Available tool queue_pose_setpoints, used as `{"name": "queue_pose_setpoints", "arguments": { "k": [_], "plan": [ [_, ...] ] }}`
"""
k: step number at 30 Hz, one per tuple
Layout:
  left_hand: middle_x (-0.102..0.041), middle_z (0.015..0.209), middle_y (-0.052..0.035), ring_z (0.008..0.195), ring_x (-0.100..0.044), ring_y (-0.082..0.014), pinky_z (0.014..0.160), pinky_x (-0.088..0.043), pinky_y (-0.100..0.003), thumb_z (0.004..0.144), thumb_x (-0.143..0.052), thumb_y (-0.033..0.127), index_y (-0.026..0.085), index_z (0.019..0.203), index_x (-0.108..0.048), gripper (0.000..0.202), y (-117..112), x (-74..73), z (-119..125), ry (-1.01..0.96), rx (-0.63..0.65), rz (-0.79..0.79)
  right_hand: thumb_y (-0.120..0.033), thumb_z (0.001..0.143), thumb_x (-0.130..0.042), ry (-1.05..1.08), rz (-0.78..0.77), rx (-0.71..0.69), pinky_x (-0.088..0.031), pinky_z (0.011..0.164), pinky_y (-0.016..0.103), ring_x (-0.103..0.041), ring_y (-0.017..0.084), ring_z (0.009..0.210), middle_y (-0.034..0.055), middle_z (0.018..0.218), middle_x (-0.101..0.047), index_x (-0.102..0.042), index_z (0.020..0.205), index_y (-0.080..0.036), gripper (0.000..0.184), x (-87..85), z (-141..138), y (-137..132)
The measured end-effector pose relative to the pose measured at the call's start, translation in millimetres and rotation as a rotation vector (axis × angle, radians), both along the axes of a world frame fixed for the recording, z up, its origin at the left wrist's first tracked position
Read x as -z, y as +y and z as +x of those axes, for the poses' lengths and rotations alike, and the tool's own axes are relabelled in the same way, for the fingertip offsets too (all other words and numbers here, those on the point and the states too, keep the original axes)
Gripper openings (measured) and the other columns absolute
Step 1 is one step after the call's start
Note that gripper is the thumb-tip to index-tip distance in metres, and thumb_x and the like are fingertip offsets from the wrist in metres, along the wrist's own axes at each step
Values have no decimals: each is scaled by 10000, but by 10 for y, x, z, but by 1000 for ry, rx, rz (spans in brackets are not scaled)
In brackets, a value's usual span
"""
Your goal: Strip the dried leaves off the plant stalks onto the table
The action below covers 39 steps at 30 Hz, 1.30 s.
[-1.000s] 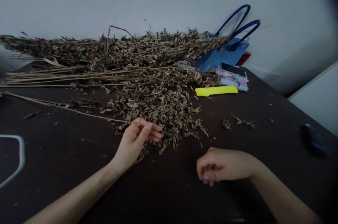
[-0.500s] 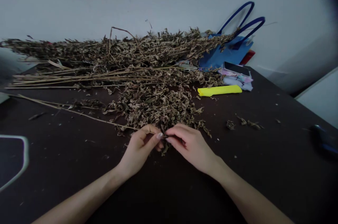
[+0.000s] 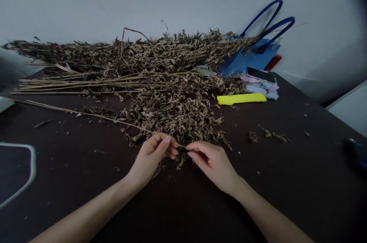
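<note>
A long thin dried stalk slants from the left of the table into my left hand, which pinches it between thumb and fingers. Its thin end bridges the small gap to my right hand, where thumb and forefinger close on the tip. Right behind both hands lies a heap of dried, curled leaves, grey-brown in colour. A few leaves hang or lie just under my fingertips; whether they are still joined to the stalk I cannot tell.
Bundled dried plants lie along the wall, with bare stalks in front. A blue bag, a phone on folded cloth and a yellow strip are at the back right. A white-edged object sits at left; leaf scraps lie right.
My right hand has moved slightly right, away from the left, so a bit of thin stalk shows between them. The dark leaf between the fingertips is gone from there. The view shifted slightly.
</note>
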<state>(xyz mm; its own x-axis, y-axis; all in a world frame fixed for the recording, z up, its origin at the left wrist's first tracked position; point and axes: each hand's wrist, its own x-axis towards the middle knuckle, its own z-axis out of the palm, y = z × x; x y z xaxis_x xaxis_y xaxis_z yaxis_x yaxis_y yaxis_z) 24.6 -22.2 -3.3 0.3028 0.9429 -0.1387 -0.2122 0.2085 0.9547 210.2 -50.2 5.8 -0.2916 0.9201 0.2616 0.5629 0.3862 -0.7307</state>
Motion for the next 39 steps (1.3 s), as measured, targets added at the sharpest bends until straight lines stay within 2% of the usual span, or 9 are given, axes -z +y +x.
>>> {"name": "queue_pose_setpoints", "arguments": {
  "k": [5, 10, 13, 18, 22, 28, 32, 35, 39],
  "plan": [
    [-627, 769, -45, 660, -589, -116, 636, -502, -253, 851, -527, 293, 129, 806, -596, 184, 11, -24, -16, 91, -25, 46, -160, 879, -448, -25, 14, -38, -448, 653, 225, -570, 101, 707, -5, 804, -612, -579, 957, -219, 163, 47, -2, -8],
    [-614, 721, -30, 636, -602, -113, 610, -500, -234, 853, -521, 275, 129, 801, -596, 172, -4, -65, -9, 197, -15, 136, -213, 819, -560, -99, 124, 21, -477, 683, 274, -556, 137, 778, 44, 957, -578, -528, 1080, -217, 263, 71, -27, -13],
    [-607, 705, -22, 625, -606, -113, 619, -501, -241, 861, -508, 274, 130, 806, -594, 176, -36, -71, 6, 236, 16, 185, -207, 828, -547, -108, 250, 66, -472, 771, 330, -537, 174, 886, 58, 935, -564, -550, 1002, -205, 174, 61, -70, -17],
    [-615, 712, -28, 639, -612, -130, 632, -510, -267, 862, -502, 278, 129, 829, -576, 170, -72, -63, 28, 246, 35, 185, -166, 864, -479, -138, 289, 67, -457, 748, 322, -521, 159, 812, 48, 843, -561, -581, 873, -192, 106, 48, -135, -37],
    [-612, 711, -23, 627, -610, -126, 619, -509, -260, 859, -506, 267, 126, 823, -567, 158, -76, -63, 33, 238, 37, 189, -155, 876, -444, -162, 273, 42, -437, 741, 308, -507, 157, 815, 55, 856, -558, -583, 865, -178, 142, 41, -150, -50],
    [-604, 721, -17, 641, -609, -121, 634, -508, -254, 869, -491, 267, 128, 821, -550, 159, -91, -68, 43, 201, 55, 169, -165, 892, -387, -90, 152, 28, -419, 707, 284, -495, 146, 776, 45, 823, -531, -537, 852, -173, 155, 13, -160, -49],
    [-595, 711, -18, 634, -606, -123, 627, -509, -259, 868, -492, 253, 125, 813, -542, 148, -84, -84, 41, 215, 49, 184, -183, 905, -374, 14, 68, 2, -412, 661, 248, -495, 119, 706, 21, 774, -524, -519, 837, -183, 160, -46, -162, -3],
    [-595, 704, -18, 632, -602, -121, 621, -507, -256, 873, -483, 246, 129, 815, -542, 144, -74, -99, 31, 228, 54, 201, -194, 920, -351, -13, 18, -45, -403, 643, 236, -498, 104, 667, 4, 748, -531, -520, 843, -186, 186, -112, -148, 56],
    [-579, 709, -12, 620, -589, -111, 622, -503, -251, 871, -486, 243, 139, 795, -545, 142, -67, -103, 19, 259, 27, 225, -277, 866, -507, -142, 37, -86, -398, 639, 239, -514, 111, 695, -8, 759, -559, -532, 832, -197, 91, -140, -144, 112]
  ]
}}
